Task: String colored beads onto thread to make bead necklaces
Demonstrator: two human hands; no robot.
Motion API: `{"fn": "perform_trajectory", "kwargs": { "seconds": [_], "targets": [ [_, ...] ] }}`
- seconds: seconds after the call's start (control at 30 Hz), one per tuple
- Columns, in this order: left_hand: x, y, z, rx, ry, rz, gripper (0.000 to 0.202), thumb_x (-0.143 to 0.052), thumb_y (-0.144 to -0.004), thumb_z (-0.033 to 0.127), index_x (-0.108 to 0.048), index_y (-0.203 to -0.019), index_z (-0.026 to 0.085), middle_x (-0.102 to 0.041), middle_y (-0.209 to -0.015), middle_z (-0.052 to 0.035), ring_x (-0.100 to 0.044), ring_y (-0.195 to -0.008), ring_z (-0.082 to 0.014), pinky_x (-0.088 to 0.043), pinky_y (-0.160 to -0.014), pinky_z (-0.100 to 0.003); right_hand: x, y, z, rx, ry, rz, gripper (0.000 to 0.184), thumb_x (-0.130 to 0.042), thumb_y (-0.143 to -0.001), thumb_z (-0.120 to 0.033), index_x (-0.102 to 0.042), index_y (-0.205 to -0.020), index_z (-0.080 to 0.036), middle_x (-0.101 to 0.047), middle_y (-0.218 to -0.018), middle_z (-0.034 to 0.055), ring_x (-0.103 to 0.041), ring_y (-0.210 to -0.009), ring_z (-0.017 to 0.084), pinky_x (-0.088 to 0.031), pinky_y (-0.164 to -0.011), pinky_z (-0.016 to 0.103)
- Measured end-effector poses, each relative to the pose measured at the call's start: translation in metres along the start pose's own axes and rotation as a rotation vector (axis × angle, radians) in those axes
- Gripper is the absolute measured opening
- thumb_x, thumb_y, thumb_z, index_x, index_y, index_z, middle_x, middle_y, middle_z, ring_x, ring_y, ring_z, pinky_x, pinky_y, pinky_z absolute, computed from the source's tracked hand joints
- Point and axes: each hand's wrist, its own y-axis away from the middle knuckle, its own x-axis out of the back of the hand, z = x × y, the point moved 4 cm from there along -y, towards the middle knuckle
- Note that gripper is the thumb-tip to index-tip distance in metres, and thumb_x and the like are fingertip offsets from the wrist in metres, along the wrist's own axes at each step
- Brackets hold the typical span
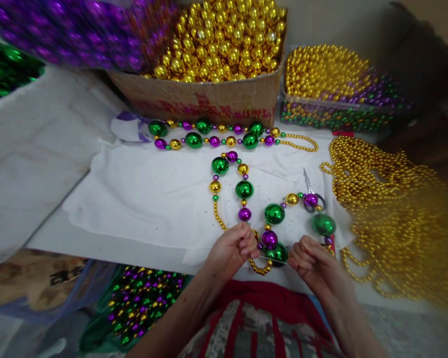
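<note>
My left hand (pixel 236 247) and my right hand (pixel 309 258) are both closed, with a thin pale string (pixel 274 259) stretched taut between them. Around them on the white cloth lies a bead necklace (pixel 244 189) of large green, purple and gold beads, with a stretch of small gold beads at its left side. More of its large beads curve up and over to the right, beside my right hand. Scissors (pixel 308 181) lie beyond that hand, partly under a purple bead. The string ends are hidden inside my fingers.
A second bead necklace (pixel 193 140) lies across the back of the white cloth (pixel 134 199). Behind it stands a cardboard box (pixel 209 99) of gold beads, with a clear bin (pixel 339 107) of small beads beside it. Gold bead strands (pixel 399 214) pile at right.
</note>
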Motion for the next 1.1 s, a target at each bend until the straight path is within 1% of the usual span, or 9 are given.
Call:
{"fn": "perform_trajectory", "kwargs": {
  "seconds": [0.13,0.37,0.5,0.6,0.67,0.87,0.93,1.03,1.1],
  "targets": [
    [-0.003,-0.005,0.004,-0.017,-0.141,-0.074,0.026,-0.049,-0.089,0.023,-0.04,-0.066,0.016,-0.032,-0.057,0.0054,-0.031,-0.049,-0.007,-0.037,-0.056,-0.024,-0.001,-0.006,-0.003,0.034,0.063,-0.023,0.027,-0.058,-0.082,-0.017,-0.044,-0.06,-0.017,-0.022,-0.056,-0.0064,-0.017,-0.051,0.009,-0.033,-0.056,0.025],
    [-0.004,-0.015,0.004,-0.042,-0.186,-0.076,0.027,-0.049,-0.089,0.024,-0.035,-0.066,0.018,-0.029,-0.056,0.0065,-0.03,-0.049,-0.0065,-0.037,-0.056,-0.023,-0.003,-0.009,-0.009,0.055,0.119,-0.02,0.025,-0.057,-0.083,-0.017,-0.046,-0.06,-0.017,-0.022,-0.056,-0.0066,-0.016,-0.05,0.009,-0.032,-0.055,0.024],
    [-0.015,-0.025,0.013,-0.065,-0.408,-0.108,0.027,-0.052,-0.088,0.033,-0.039,-0.07,0.018,-0.037,-0.059,0.006,-0.031,-0.048,-0.0057,-0.036,-0.053,-0.021,-0.018,-0.014,-0.017,0.102,0.23,-0.07,0.023,-0.056,-0.085,-0.02,-0.048,-0.063,-0.017,-0.022,-0.055,-0.0068,-0.017,-0.049,0.009,-0.031,-0.056,0.025],
    [-0.023,-0.03,0.017,-0.062,-0.598,-0.149,0.021,-0.057,-0.085,0.036,-0.047,-0.084,0.018,-0.04,-0.058,0.0068,-0.033,-0.047,-0.006,-0.033,-0.048,-0.02,-0.031,-0.016,-0.023,0.146,0.302,-0.111,0.022,-0.055,-0.086,-0.02,-0.049,-0.064,-0.017,-0.025,-0.055,-0.0065,-0.019,-0.049,0.009,-0.034,-0.06,0.027],
    [-0.025,-0.032,0.019,-0.065,-0.634,-0.166,0.023,-0.059,-0.084,0.036,-0.049,-0.096,0.019,-0.039,-0.056,0.0081,-0.033,-0.046,-0.0064,-0.033,-0.048,-0.02,-0.037,-0.016,-0.025,0.156,0.312,-0.13,0.021,-0.053,-0.087,-0.02,-0.05,-0.066,-0.018,-0.026,-0.055,-0.0063,-0.021,-0.05,0.009,-0.036,-0.062,0.028],
    [-0.023,-0.023,0.026,-0.16,-0.523,-0.11,0.031,-0.057,-0.085,0.029,-0.05,-0.113,0.02,-0.04,-0.055,0.0075,-0.042,-0.053,-0.0079,-0.04,-0.062,-0.024,-0.035,-0.016,-0.022,0.139,0.177,-0.157,0.023,-0.05,-0.088,-0.02,-0.046,-0.066,-0.018,-0.024,-0.057,-0.0058,-0.02,-0.051,0.01,-0.032,-0.053,0.026],
    [-0.02,-0.02,0.027,-0.184,-0.428,-0.067,0.028,-0.058,-0.083,0.026,-0.051,-0.11,0.019,-0.036,-0.054,0.0086,-0.037,-0.05,-0.0061,-0.041,-0.066,-0.025,-0.032,-0.017,-0.021,0.149,0.137,-0.149,0.024,-0.052,-0.088,-0.02,-0.043,-0.065,-0.018,-0.023,-0.057,-0.0058,-0.019,-0.051,0.01,-0.03,-0.052,0.025],
    [-0.015,-0.019,0.027,-0.204,-0.312,0.006,0.019,-0.058,-0.081,0.021,-0.051,-0.098,0.019,-0.029,-0.052,0.0105,-0.024,-0.046,-0.0045,-0.037,-0.058,-0.022,-0.026,-0.022,-0.019,0.161,0.101,-0.119,0.028,-0.057,-0.085,-0.02,-0.04,-0.062,-0.018,-0.022,-0.057,-0.0062,-0.019,-0.051,0.01,-0.029,-0.053,0.025],
    [-0.011,-0.02,0.025,-0.209,-0.287,0.042,0.012,-0.057,-0.079,0.018,-0.049,-0.089,0.019,-0.027,-0.051,0.0107,-0.022,-0.045,-0.0045,-0.034,-0.055,-0.021,-0.022,-0.027,-0.016,0.157,0.087,-0.086,0.031,-0.061,-0.082,-0.021,-0.037,-0.061,-0.018,-0.021,-0.058,-0.0064,-0.019,-0.051,0.01,-0.028,-0.052,0.024]
  ]
}}
